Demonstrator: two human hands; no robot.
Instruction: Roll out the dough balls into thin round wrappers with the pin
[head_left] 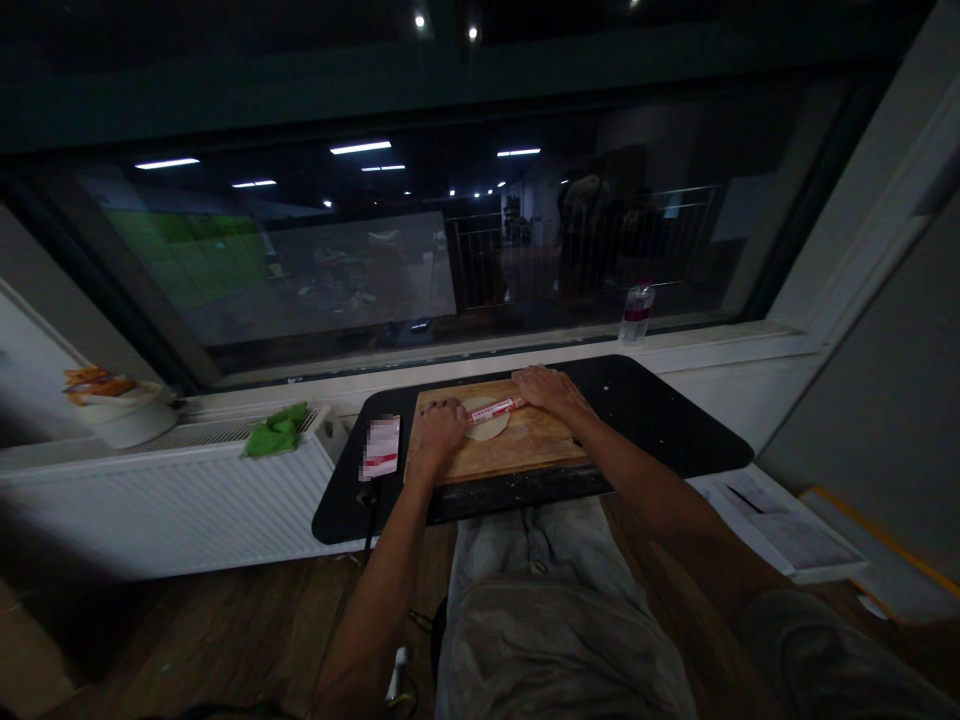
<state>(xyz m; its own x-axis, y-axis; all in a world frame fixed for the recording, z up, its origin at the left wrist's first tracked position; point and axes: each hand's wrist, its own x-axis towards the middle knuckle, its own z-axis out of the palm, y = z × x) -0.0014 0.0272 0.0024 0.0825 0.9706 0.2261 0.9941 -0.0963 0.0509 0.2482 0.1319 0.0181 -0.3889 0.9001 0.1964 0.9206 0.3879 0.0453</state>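
A rolling pin (493, 411) with a red and white label lies across a round, flat sheet of dough (489, 430). Under the dough is a wooden board (529, 455), set on a small black table (660, 425). My left hand (442, 428) is closed over the pin's left end, at the left part of the board. Around the right end, a little farther from me, are the curled fingers of my right hand (541, 388). Both ends of the pin are hidden under my hands.
Left of the board lies a phone-like slab (382, 447), its face partly blurred, with a cable near it. A radiator (202, 510) carries a green cloth (276, 430) and a white bowl (135, 420). A water bottle (637, 312) stands on the windowsill. A white box (780, 525) sits at right.
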